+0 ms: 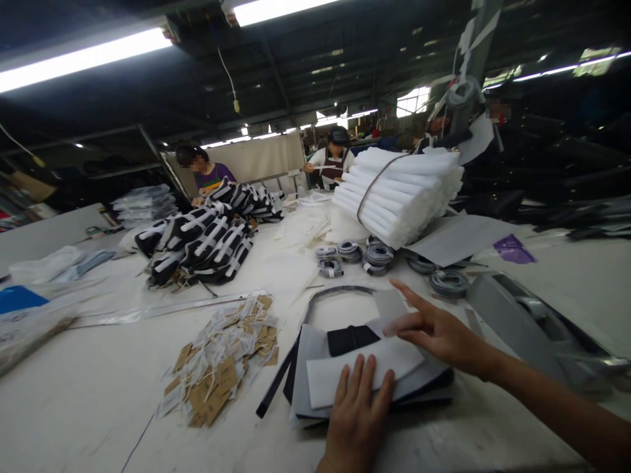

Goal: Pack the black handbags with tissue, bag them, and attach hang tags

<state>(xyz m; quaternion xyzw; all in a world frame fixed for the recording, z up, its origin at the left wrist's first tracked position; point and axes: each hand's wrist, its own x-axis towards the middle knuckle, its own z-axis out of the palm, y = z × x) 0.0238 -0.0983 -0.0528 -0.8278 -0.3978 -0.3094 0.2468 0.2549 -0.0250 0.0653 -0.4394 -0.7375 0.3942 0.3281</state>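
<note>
A flat stack of grey and black sheet material (pixel 303 368) lies on the table in front of me. Across it runs a white folded strip (pixel 320 384). My left hand (pixel 357 407) rests flat on this strip with its fingers spread. At the stack's upper right, my right hand (pixel 438 335) pinches the edge of a thin grey flap (pixel 389 305), its index finger stretched out; the exact grip is blurred. A black patch with a narrow loop (pixel 348 338) shows above the strip. Behind the stack curves a dark strap (pixel 340 289), and a black strap end (pixel 276 387) sticks out left.
Brown and white string tags (pixel 221 368) lie heaped at left, behind them black-and-white bundled pieces (pixel 202 240). Coiled grey straps (pixel 378 256) sit before a tied bundle of white rolls (pixel 399 190). A grey device (pixel 522 322) stands at right. Two people work across the table.
</note>
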